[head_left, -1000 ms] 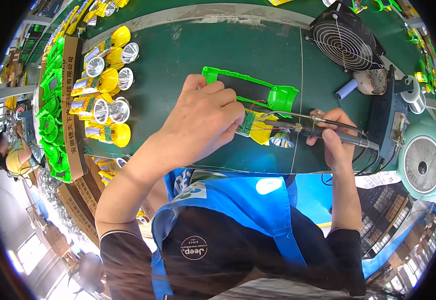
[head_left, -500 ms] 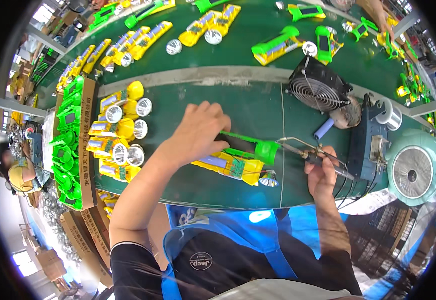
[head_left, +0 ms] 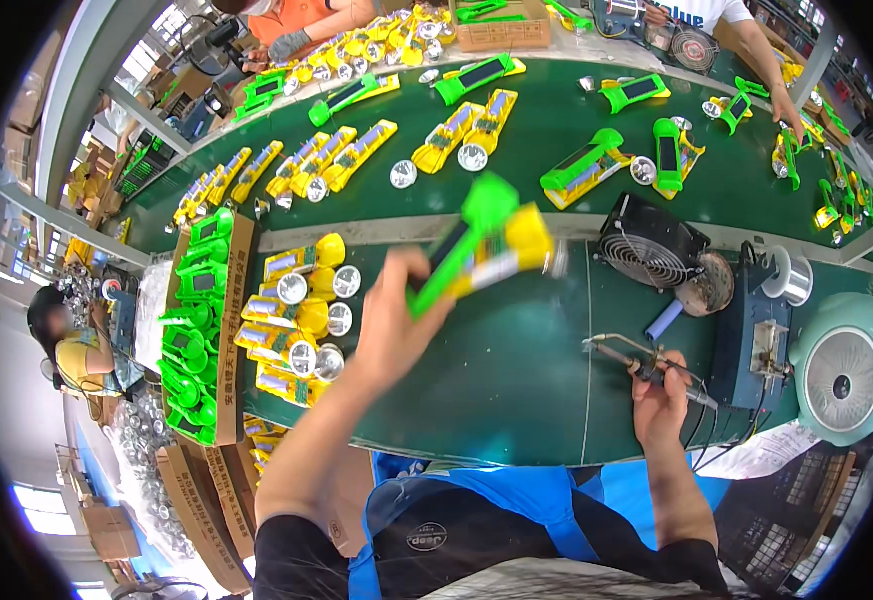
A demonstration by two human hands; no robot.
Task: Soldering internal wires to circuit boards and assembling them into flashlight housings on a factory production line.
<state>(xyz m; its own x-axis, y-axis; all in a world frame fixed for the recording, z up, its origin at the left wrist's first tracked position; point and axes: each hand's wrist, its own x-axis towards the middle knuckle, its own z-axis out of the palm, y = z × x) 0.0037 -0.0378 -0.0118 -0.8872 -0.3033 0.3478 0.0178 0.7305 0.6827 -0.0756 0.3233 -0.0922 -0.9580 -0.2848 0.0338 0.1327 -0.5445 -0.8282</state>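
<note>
My left hand [head_left: 396, 325] is closed around a partly assembled flashlight [head_left: 488, 208], lifted over the bench and blurred by motion. It shows a green shell with a dark panel alongside a yellow housing [head_left: 528, 240] with a reflector at its end. In my right hand [head_left: 662, 402] is a soldering iron [head_left: 646, 370], its tip pointing left above the green mat. To the left of my left hand lie several yellow flashlight housings [head_left: 281, 315] with batteries and round reflectors [head_left: 339, 319].
A cardboard box [head_left: 231, 340] of green shells stands at the left. On the right are a black fan [head_left: 646, 245], a purple battery [head_left: 664, 320], a solder spool [head_left: 788, 275], a blue-grey soldering unit [head_left: 741, 340] and a mint-green fan [head_left: 841, 375]. Flashlights lie on the far belt [head_left: 516, 110]; other people work beyond.
My left hand has lifted the green shell and yellow housing off the mat, up and forward, away from the soldering iron. My right hand still holds the iron. The view has shifted, showing more of the far side.
</note>
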